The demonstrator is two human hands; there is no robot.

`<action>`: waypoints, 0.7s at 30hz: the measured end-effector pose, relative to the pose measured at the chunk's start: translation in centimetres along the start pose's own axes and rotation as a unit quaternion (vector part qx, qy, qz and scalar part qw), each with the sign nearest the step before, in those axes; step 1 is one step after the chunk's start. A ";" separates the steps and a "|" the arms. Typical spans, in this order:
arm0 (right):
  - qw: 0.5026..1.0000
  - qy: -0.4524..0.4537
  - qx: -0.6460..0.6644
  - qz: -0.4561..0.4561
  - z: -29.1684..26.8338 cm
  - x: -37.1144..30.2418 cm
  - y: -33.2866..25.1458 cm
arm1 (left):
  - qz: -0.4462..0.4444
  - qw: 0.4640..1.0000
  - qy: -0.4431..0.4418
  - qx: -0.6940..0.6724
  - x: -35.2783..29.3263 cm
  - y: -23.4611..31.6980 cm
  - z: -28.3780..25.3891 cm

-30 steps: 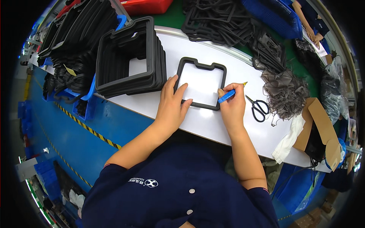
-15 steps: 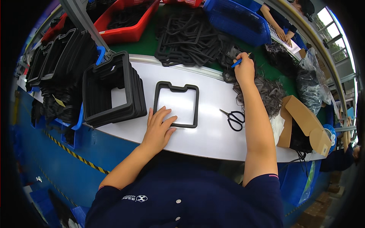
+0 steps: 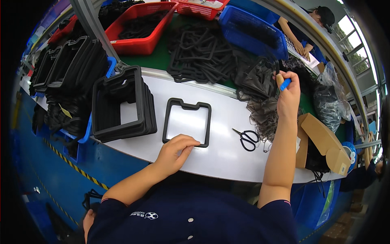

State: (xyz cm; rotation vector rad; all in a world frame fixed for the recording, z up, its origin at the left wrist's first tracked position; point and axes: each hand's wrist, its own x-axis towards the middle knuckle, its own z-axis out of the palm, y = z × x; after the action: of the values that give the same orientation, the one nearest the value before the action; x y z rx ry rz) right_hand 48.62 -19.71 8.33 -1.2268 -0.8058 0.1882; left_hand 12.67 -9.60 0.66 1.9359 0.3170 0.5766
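A single black frame (image 3: 209, 122) with a notched far side lies flat on the white tabletop. My left hand (image 3: 174, 154) is at its near bar, fingers together over the bar and thumb on the near side. At the right, my right hand (image 3: 289, 97) is closed around a blue pen-like tool (image 3: 285, 84), above the far edge of a heap of thin black mesh pieces (image 3: 260, 79). Something dark shows by its fingertips; I cannot make it out. Black-handled scissors (image 3: 248, 140) lie between the frame and my right forearm.
Stacked black frames (image 3: 142, 103) stand left; more frames (image 3: 195, 53) are heaped beyond the metal rail. Red (image 3: 138, 44) and blue baskets (image 3: 254, 32) stand at the back. An open cardboard box (image 3: 321, 138) is at right. Another person's hand (image 3: 88, 219) appears lower left.
My right hand has moved right with the blue tool. My left hand's spread fingers have come together at the frame's near bar. Another person's hand has appeared at lower left.
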 end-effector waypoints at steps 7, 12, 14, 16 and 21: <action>0.982 -0.001 0.189 0.028 1.3 -12.8 -5.4 | -0.022 0.992 0.033 -0.123 5.4 0.2 3.1; 0.916 0.049 0.332 0.221 0.4 -19.6 -4.1 | -0.196 0.912 -0.120 -0.340 7.3 -0.1 6.6; 0.936 0.075 0.219 0.265 -1.0 -20.9 -3.3 | -0.184 0.918 -0.167 -0.308 6.9 -0.7 7.8; 0.947 0.080 0.142 0.276 -3.9 -22.2 -1.8 | -0.208 0.911 -0.163 -0.316 7.1 -0.7 8.2; 0.914 0.129 -0.370 0.103 -4.3 -22.0 -2.4 | -0.249 0.905 -0.132 -0.317 7.3 0.3 8.5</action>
State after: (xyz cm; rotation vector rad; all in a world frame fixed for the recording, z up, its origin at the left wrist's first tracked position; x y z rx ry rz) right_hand 34.88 -35.67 0.21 -2.0083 -0.5165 -0.1286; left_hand 23.34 -12.98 -0.10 1.2088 0.3767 0.0494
